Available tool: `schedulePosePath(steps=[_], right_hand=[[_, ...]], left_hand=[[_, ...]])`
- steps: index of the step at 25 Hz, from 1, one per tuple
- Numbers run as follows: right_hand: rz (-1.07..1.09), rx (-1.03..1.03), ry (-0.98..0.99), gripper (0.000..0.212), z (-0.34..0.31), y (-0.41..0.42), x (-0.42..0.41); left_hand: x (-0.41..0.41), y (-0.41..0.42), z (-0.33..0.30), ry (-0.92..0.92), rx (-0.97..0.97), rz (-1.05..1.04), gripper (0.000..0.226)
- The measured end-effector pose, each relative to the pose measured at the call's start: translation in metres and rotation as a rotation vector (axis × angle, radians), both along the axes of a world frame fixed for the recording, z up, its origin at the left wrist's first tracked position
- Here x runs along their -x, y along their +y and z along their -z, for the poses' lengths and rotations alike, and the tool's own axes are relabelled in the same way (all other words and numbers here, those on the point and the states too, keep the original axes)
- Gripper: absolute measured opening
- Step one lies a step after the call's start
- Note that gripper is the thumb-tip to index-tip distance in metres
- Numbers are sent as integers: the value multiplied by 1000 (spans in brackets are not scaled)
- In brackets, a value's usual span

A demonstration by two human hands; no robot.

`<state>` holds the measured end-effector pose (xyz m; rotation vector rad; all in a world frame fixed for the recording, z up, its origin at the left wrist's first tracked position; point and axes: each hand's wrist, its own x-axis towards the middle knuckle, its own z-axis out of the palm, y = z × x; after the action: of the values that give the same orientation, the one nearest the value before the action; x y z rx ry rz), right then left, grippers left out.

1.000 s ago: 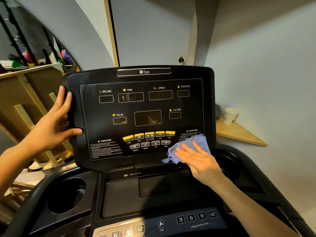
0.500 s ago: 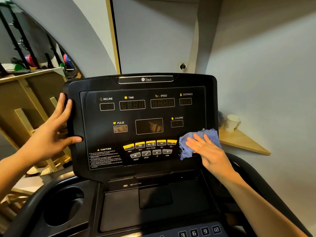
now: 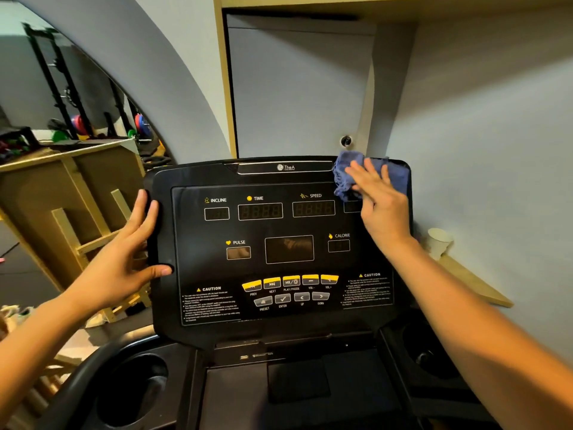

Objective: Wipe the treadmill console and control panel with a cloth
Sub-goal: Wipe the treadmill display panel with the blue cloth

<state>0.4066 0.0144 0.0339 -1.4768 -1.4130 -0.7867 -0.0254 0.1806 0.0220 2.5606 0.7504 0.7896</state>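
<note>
Cloth (image 3: 350,176) under right grip (image 3: 379,206)

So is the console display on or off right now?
Off, by the look of it: every readout window on the console is dark, with no lit digits. Only the printed labels show.
</note>
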Motion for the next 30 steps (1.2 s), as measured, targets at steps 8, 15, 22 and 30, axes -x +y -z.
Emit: schedulePosePath(steps=[8, 15, 22, 30], right_hand=[[25, -70, 66, 39, -13, 58, 74], [-61, 15, -27, 42, -17, 110, 173], [-207, 66, -135, 39, 7, 135, 244], [-331, 236, -325, 41, 76, 108, 275]], left_hand=[[3, 0, -4, 10, 45, 39, 115], [9, 1, 1, 9, -16, 14, 112], [21, -1, 14, -26, 31, -42, 107], [37, -13, 19, -14, 55, -118, 83]])
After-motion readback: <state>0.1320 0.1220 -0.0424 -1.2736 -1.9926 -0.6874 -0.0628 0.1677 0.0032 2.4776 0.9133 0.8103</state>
